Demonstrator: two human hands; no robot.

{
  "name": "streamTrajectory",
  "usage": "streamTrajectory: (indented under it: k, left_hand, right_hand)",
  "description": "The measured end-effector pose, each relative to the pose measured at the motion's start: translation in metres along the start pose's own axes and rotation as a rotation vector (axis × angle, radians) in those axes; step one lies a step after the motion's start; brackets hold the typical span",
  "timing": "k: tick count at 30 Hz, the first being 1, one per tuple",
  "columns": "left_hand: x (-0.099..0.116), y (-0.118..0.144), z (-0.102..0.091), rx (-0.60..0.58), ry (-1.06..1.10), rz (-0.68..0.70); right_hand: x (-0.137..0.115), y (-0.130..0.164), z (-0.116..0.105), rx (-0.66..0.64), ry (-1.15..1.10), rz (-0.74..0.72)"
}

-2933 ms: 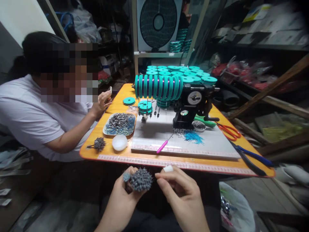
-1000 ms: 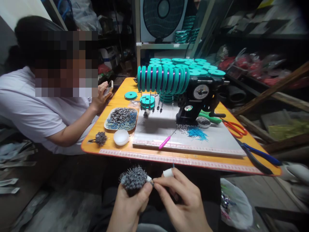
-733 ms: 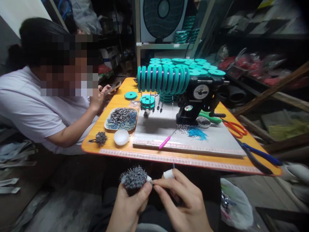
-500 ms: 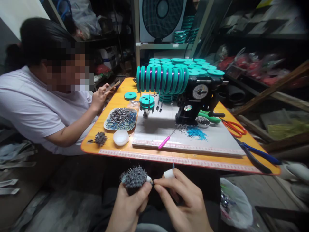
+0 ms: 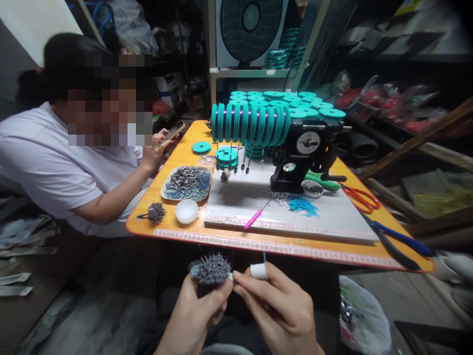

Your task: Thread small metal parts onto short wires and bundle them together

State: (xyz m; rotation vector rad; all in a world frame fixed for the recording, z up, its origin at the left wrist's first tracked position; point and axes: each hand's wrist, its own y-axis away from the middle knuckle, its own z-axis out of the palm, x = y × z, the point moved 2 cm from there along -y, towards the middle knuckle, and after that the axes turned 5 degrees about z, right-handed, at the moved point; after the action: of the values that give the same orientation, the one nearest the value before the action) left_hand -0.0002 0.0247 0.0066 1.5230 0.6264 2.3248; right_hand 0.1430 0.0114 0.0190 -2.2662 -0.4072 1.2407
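Observation:
Below the table's front edge, my left hand [image 5: 201, 303] is closed around a bristly bundle [image 5: 210, 269] of many small dark-grey pieces with thin wire ends. Its thumb lies along the bundle's right side, by a small white bit. My right hand [image 5: 277, 305] meets it there, thumb and forefinger pinched together at the left thumb tip. What they pinch is too small to make out. A white band [image 5: 258, 270] wraps a finger of my right hand, and a short thin blue piece [image 5: 264, 256] stands just above it.
A black winding machine [image 5: 295, 153] with teal spools [image 5: 251, 123] stands on a grey board [image 5: 229, 212]. Around it lie a pink-handled tool [image 5: 253, 219], a tray [image 5: 168, 197] of small parts, a white cup [image 5: 186, 211], pliers [image 5: 395, 239] and orange-handled scissors [image 5: 364, 199]. A person [image 5: 59, 158] sits left, holding a phone.
The view has shifted slightly. My left hand and the bundle have come a little to the right, and the white band shows more fully. Both hands keep their hold.

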Motion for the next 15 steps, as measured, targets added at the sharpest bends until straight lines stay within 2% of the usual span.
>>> streamTrajectory:
  k: [3,6,8,10,12,13,14,15]
  left_hand:
    - [0.000,0.000,-0.002,-0.025,0.003,0.033]
    - [0.004,-0.003,-0.009,0.025,0.037,0.113]
    - [0.013,-0.010,-0.017,0.073,0.050,0.225]
    - [0.031,-0.021,-0.025,0.101,0.001,0.415]
    - [0.052,-0.035,-0.026,0.087,-0.184,0.664]
    - [0.062,-0.043,-0.022,0.062,-0.282,0.727]
    - [0.070,-0.051,-0.016,0.020,-0.409,0.779]
    - [0.077,-0.059,-0.005,-0.080,-0.667,0.858]
  right_hand:
    - [-0.004,0.002,0.004,0.028,0.039,-0.016]
    - [-0.003,0.005,0.007,0.021,0.048,0.035]
    - [-0.001,0.006,0.003,0.022,0.070,0.062]
    - [0.001,0.005,-0.005,0.046,0.111,0.076]
    - [0.002,0.002,-0.013,0.041,0.134,0.088]
    - [0.002,0.001,-0.015,0.024,0.136,0.079]
    - [0.002,0.000,-0.016,0.001,0.136,0.059]
    - [0.001,-0.001,-0.015,-0.024,0.138,0.032]
